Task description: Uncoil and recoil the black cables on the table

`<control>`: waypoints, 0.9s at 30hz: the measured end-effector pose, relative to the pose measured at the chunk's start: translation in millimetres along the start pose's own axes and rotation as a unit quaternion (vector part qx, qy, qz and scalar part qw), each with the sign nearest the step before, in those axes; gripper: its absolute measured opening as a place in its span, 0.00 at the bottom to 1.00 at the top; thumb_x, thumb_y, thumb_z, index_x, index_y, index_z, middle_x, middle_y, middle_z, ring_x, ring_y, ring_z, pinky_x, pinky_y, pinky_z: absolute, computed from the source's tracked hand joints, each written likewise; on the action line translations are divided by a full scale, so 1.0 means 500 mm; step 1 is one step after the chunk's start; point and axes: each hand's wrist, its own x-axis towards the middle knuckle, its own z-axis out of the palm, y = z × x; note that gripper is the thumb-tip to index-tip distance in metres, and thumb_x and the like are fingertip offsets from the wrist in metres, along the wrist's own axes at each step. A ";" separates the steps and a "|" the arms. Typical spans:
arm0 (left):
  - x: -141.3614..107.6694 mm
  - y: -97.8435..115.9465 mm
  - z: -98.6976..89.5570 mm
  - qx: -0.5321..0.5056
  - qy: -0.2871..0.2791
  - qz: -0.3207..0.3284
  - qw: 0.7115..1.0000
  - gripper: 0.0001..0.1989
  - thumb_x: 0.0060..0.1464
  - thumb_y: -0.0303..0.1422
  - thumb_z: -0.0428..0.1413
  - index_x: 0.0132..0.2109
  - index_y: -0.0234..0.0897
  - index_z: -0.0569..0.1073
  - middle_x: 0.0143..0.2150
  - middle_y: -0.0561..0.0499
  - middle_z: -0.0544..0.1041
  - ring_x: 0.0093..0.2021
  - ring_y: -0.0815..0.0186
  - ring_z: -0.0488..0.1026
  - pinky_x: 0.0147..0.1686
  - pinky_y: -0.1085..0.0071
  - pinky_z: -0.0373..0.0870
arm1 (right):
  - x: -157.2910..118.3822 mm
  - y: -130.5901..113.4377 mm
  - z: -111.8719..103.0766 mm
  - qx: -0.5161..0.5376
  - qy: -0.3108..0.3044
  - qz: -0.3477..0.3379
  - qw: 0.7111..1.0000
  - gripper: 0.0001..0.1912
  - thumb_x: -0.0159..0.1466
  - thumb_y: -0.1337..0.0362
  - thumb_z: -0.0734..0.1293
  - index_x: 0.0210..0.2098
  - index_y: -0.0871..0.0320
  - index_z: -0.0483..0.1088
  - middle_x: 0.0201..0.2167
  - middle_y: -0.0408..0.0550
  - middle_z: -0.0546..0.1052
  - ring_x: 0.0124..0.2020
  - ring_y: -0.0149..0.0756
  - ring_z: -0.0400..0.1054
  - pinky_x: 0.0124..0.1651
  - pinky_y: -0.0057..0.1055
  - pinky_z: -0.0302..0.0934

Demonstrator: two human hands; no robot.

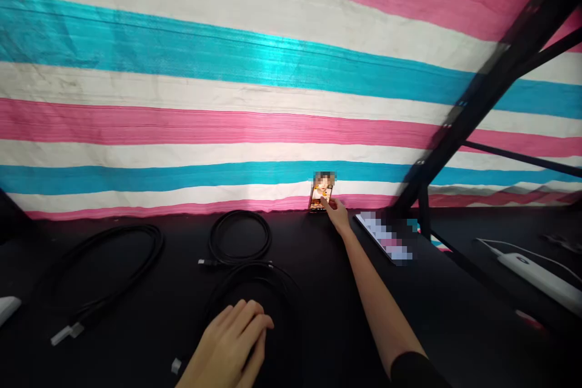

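Observation:
At the back of the black table, a smartphone (319, 195) stands upright near the striped sheet, its screen lit with a picture. My right hand (338, 217) reaches out to it and grips its lower right edge, with a finger over the screen. Nearer to me, my left hand (236, 339) hovers or rests by a coiled black cable (254, 268); its fingers are loosely bent and no held object shows. Another black cable coil (240, 256) lies just behind, with a light plug (201, 262) at its end.
More black cable (157, 242) loops on the left, ending in a pale connector (63, 334). A flat object with a blurred-out surface (384, 237) lies right of my forearm. A white power strip (541, 279) and a slanting black frame bar (473, 97) stand at the right.

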 end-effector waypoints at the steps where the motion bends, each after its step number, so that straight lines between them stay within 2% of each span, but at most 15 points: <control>1: -0.001 0.000 0.000 -0.003 -0.005 0.000 1.000 0.14 0.54 0.21 0.43 0.37 0.40 0.71 0.32 0.51 0.78 0.30 0.66 0.77 0.30 0.71 0.76 | 0.000 0.000 0.000 0.000 -0.001 0.000 1.000 0.25 0.49 0.42 0.66 0.33 0.58 0.72 0.31 0.52 0.77 0.35 0.46 0.72 0.40 0.40 0.64; 8: -0.003 -0.003 0.004 -0.014 -0.009 -0.010 1.000 0.14 0.54 0.21 0.43 0.37 0.39 0.71 0.32 0.51 0.77 0.31 0.66 0.76 0.32 0.72 0.76 | 0.001 0.001 0.000 0.002 -0.003 0.002 1.000 0.26 0.49 0.42 0.67 0.34 0.58 0.72 0.32 0.52 0.77 0.35 0.46 0.72 0.41 0.41 0.64; 18: -0.006 -0.003 0.005 -0.030 -0.039 -0.018 0.999 0.13 0.53 0.21 0.44 0.39 0.39 0.70 0.33 0.51 0.77 0.32 0.65 0.76 0.33 0.69 0.76 | -0.013 -0.023 -0.005 0.015 0.020 -0.022 0.999 0.24 0.49 0.44 0.67 0.33 0.59 0.71 0.29 0.51 0.76 0.30 0.42 0.70 0.35 0.37 0.64; 20: -0.006 -0.005 0.006 -0.031 -0.038 -0.021 0.999 0.13 0.53 0.21 0.45 0.38 0.39 0.70 0.34 0.51 0.77 0.32 0.65 0.75 0.32 0.69 0.75 | -0.020 -0.037 -0.008 0.019 0.055 -0.036 0.998 0.25 0.49 0.45 0.67 0.35 0.59 0.70 0.30 0.51 0.74 0.31 0.41 0.69 0.36 0.37 0.63; 23: -0.003 -0.016 0.004 -0.021 -0.023 -0.036 0.999 0.12 0.54 0.22 0.45 0.38 0.40 0.70 0.33 0.52 0.76 0.31 0.65 0.75 0.32 0.69 0.73 | -0.025 -0.077 -0.019 0.027 0.149 -0.063 0.986 0.23 0.53 0.47 0.65 0.38 0.59 0.67 0.37 0.53 0.71 0.35 0.40 0.67 0.40 0.38 0.61; 25: -0.003 -0.029 0.003 0.001 -0.009 -0.069 0.998 0.11 0.55 0.23 0.45 0.38 0.40 0.70 0.33 0.52 0.76 0.32 0.65 0.74 0.33 0.69 0.72 | -0.023 -0.122 -0.035 0.037 0.209 -0.084 0.973 0.19 0.57 0.49 0.61 0.38 0.59 0.65 0.40 0.54 0.69 0.37 0.40 0.65 0.41 0.38 0.60; 27: -0.009 -0.046 0.006 0.046 -0.004 -0.120 0.992 0.10 0.56 0.25 0.46 0.38 0.40 0.70 0.35 0.51 0.75 0.33 0.64 0.74 0.34 0.68 0.71 | -0.024 -0.183 -0.055 0.052 0.243 -0.109 0.962 0.16 0.59 0.51 0.58 0.36 0.58 0.64 0.38 0.52 0.69 0.37 0.39 0.65 0.39 0.36 0.60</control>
